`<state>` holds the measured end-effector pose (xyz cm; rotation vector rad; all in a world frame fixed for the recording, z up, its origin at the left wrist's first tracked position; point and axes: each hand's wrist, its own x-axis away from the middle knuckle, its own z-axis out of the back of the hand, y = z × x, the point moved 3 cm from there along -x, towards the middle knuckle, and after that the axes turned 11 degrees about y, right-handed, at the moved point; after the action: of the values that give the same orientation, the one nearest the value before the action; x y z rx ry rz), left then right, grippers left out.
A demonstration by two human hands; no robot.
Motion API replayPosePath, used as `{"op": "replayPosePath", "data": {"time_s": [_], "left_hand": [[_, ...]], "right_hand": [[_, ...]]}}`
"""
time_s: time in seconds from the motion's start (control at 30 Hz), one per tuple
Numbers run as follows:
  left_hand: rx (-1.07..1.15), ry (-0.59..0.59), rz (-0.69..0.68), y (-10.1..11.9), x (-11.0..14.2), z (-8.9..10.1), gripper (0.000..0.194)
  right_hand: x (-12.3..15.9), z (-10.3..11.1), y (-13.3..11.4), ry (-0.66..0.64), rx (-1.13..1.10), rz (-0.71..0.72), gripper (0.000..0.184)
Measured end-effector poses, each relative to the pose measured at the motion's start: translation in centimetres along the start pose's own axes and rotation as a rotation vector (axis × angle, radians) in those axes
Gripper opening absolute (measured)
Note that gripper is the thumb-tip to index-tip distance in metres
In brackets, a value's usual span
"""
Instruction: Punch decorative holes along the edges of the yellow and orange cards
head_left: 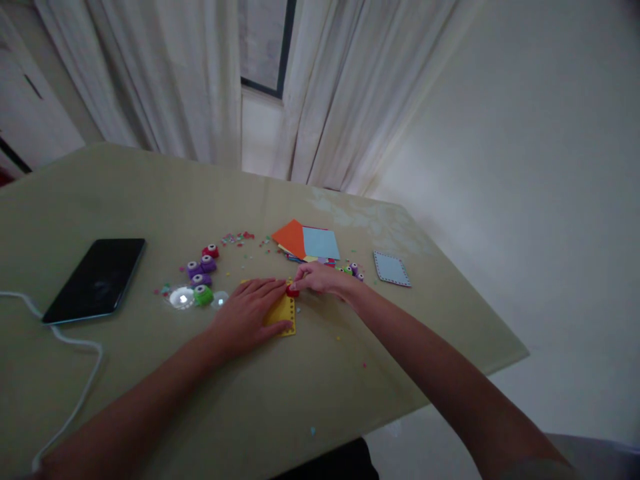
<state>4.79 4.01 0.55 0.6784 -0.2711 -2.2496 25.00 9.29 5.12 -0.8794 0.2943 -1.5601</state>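
A yellow sheet of paper [287,323] lies on the table, with a row of small punched holes along its right edge. My left hand [253,310] rests flat on it, fingers stretched out, hiding most of the sheet. At the sheet's upper right corner, my right hand [313,277] has its fingers closed on a small red craft punch [293,291], which is partly hidden by them. Left of my hands stand more punches with eye-like buttons: a green punch [203,295], a red punch [211,251] and several purple punches [201,280].
Beyond my hands lies a stack of coloured paper [321,243]. A pale blue sheet with punched edges [392,269] is to the right. Paper bits [237,238] are scattered about. A black tablet [97,280] and a white cable [75,341] lie at the left.
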Motion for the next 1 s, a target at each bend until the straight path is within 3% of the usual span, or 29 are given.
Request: {"op": "replayPosePath", "data": {"time_s": [0.43,0.7,0.87,1.0], "left_hand": [[-0.017,-0.002,-0.005,0.2,-0.1,0.2,0.069],[-0.010,0.026,-0.029,0.2,0.3,0.4,0.066],[-0.022,0.027,-0.050,0.2,0.4,0.3,0.064],[-0.022,0.009,-0.077,0.2,0.6,0.3,0.058]], "right_hand": [[1.7,-0.4,0.0,0.080,-0.077,0.064,0.009],[3.5,1.0,0.9,0.358,0.074,0.208,0.026],[4.8,1.3,1.4,0.411,0.179,0.323,0.014],[5.0,1.6,1.8,0.497,0.273,0.304,0.015]]}}
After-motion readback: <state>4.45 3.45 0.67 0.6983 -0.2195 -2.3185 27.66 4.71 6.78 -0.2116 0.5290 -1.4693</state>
